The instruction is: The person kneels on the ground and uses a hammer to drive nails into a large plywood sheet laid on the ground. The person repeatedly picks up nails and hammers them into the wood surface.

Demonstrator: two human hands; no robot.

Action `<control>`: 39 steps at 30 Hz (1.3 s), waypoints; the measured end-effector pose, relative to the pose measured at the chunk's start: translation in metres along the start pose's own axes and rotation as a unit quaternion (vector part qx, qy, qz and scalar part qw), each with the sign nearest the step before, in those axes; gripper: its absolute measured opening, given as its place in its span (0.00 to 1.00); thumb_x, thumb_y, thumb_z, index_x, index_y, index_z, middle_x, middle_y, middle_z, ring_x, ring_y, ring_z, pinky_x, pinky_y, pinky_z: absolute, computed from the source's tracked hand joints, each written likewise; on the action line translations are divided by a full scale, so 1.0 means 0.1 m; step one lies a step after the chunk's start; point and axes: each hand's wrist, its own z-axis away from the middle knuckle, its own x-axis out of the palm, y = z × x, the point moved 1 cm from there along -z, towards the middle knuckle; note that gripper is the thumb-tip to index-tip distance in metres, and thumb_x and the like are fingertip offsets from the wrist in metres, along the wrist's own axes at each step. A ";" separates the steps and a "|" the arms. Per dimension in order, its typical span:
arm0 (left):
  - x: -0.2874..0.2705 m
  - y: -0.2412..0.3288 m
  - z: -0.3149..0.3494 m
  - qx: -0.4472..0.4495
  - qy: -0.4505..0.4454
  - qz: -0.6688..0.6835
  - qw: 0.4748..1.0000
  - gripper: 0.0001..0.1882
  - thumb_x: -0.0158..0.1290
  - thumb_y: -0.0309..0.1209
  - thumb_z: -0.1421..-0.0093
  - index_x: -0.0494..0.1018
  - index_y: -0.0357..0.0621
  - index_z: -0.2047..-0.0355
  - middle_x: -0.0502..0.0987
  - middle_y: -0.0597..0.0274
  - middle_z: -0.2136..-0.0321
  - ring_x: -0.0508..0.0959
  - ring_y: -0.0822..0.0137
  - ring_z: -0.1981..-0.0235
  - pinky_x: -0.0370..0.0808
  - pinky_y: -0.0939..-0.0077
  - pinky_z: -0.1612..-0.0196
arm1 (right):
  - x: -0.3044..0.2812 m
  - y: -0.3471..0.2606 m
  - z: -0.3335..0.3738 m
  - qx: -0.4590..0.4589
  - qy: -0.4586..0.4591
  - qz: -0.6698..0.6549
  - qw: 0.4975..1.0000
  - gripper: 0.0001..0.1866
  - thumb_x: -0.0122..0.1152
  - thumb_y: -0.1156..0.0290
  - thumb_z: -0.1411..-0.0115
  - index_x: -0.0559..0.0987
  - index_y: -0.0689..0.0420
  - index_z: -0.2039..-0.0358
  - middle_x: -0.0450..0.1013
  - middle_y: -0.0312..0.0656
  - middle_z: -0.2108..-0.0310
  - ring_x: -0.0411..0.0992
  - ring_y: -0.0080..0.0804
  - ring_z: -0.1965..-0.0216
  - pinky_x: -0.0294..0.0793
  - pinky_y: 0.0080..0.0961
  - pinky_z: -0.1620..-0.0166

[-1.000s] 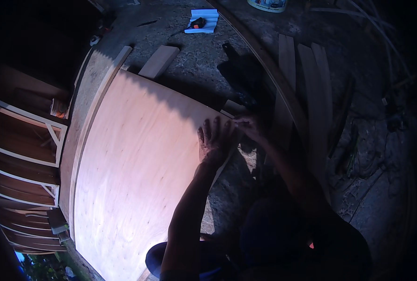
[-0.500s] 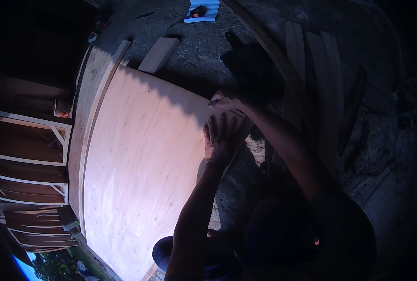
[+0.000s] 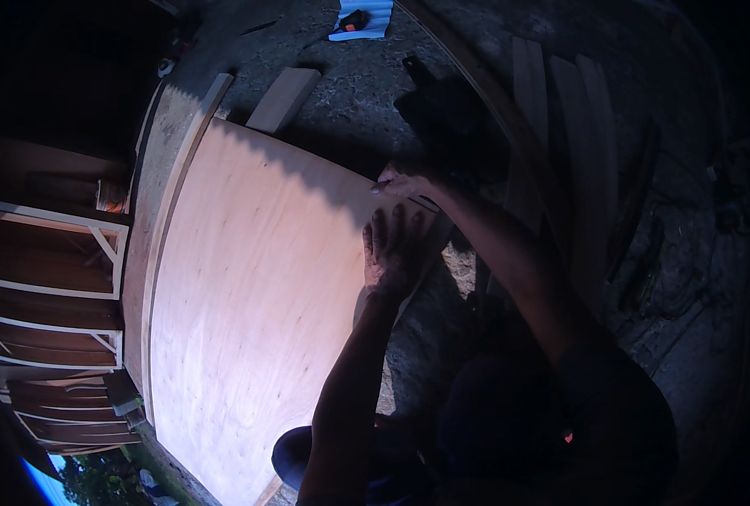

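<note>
Pale plywood panel [image 3: 248,295], broad face up, lies slantwise in front of the person, mostly sunlit, w/ a scalloped shadow edge nr its far end. L hand [image 3: 389,253] rests flat on the panel's R-hand part, palm down, fingers moderately spread. R hand [image 3: 404,183] is curled at the far edge, just beyond the L fingertips, fingers drawn narrow; whether they grip a small item, cannot tell. Timber strip [image 3: 168,202] runs along the panel's L side; short board [image 3: 284,99] lies just past the far edge. Long boards [image 3: 590,126] lie on floor to R, in shade.
</note>
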 end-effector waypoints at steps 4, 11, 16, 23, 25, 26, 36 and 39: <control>-0.05 0.04 -0.02 0.008 0.007 -0.008 1.000 0.31 0.45 0.44 0.31 0.57 0.63 0.27 0.50 0.48 0.26 0.47 0.30 0.27 0.45 0.34 0.28 | 0.00 0.05 0.01 -0.010 0.024 0.008 1.000 0.24 0.63 0.48 0.37 0.83 0.59 0.72 0.73 0.46 0.82 0.69 0.24 0.78 0.70 0.36 0.69; -0.10 0.03 -0.03 -0.011 0.004 0.014 1.000 0.30 0.44 0.44 0.31 0.59 0.62 0.28 0.52 0.47 0.26 0.49 0.32 0.27 0.44 0.37 0.28 | 0.00 -0.06 0.01 0.054 -0.003 -0.016 0.998 0.22 0.64 0.49 0.36 0.85 0.58 0.68 0.79 0.47 0.76 0.75 0.29 0.74 0.73 0.36 0.65; -0.06 0.15 -0.04 0.004 -0.003 -0.003 1.000 0.33 0.45 0.45 0.31 0.55 0.61 0.27 0.49 0.49 0.25 0.47 0.32 0.26 0.44 0.35 0.28 | 0.05 -0.03 0.21 0.013 0.099 0.023 0.995 0.18 0.62 0.55 0.33 0.85 0.57 0.56 0.82 0.46 0.65 0.81 0.33 0.63 0.78 0.35 0.57; -0.09 -0.10 0.11 -0.021 -0.011 -0.002 1.000 0.37 0.49 0.46 0.33 0.52 0.62 0.26 0.46 0.50 0.25 0.44 0.31 0.26 0.42 0.33 0.28 | -0.55 -0.04 0.93 0.126 0.490 -0.305 0.807 0.16 0.59 0.56 0.29 0.80 0.56 0.55 0.71 0.28 0.75 0.68 0.13 0.74 0.69 0.16 0.72; -0.07 0.04 0.01 -0.007 -0.008 0.003 1.000 0.38 0.50 0.47 0.33 0.52 0.62 0.26 0.46 0.49 0.25 0.44 0.31 0.26 0.42 0.31 0.28 | -0.71 0.61 1.26 0.195 0.513 -0.316 0.774 0.09 0.56 0.68 0.30 0.78 0.55 0.53 0.72 0.31 0.71 0.71 0.16 0.74 0.73 0.18 0.72; -0.05 0.17 -0.07 0.006 -0.005 0.014 1.000 0.38 0.50 0.48 0.33 0.52 0.62 0.26 0.46 0.49 0.25 0.44 0.30 0.26 0.42 0.30 0.28 | -0.79 1.00 1.43 0.231 0.487 -0.278 0.795 0.10 0.54 0.75 0.33 0.78 0.57 0.53 0.75 0.34 0.68 0.72 0.19 0.73 0.74 0.19 0.72; -0.06 0.12 -0.06 0.009 0.012 0.025 1.000 0.36 0.48 0.48 0.33 0.54 0.61 0.27 0.48 0.48 0.25 0.45 0.29 0.27 0.43 0.29 0.29 | -0.96 1.17 0.26 0.090 0.398 -0.444 0.798 0.16 0.59 0.68 0.34 0.79 0.51 0.46 0.77 0.37 0.55 0.77 0.27 0.56 0.78 0.30 0.53; -0.12 -0.08 0.07 -0.016 0.001 0.031 0.999 0.35 0.48 0.45 0.32 0.53 0.60 0.26 0.47 0.47 0.25 0.44 0.30 0.26 0.43 0.29 0.29 | -0.82 0.70 -0.04 0.148 0.425 -0.378 0.809 0.19 0.63 0.66 0.38 0.79 0.53 0.46 0.78 0.40 0.52 0.77 0.32 0.53 0.78 0.36 0.50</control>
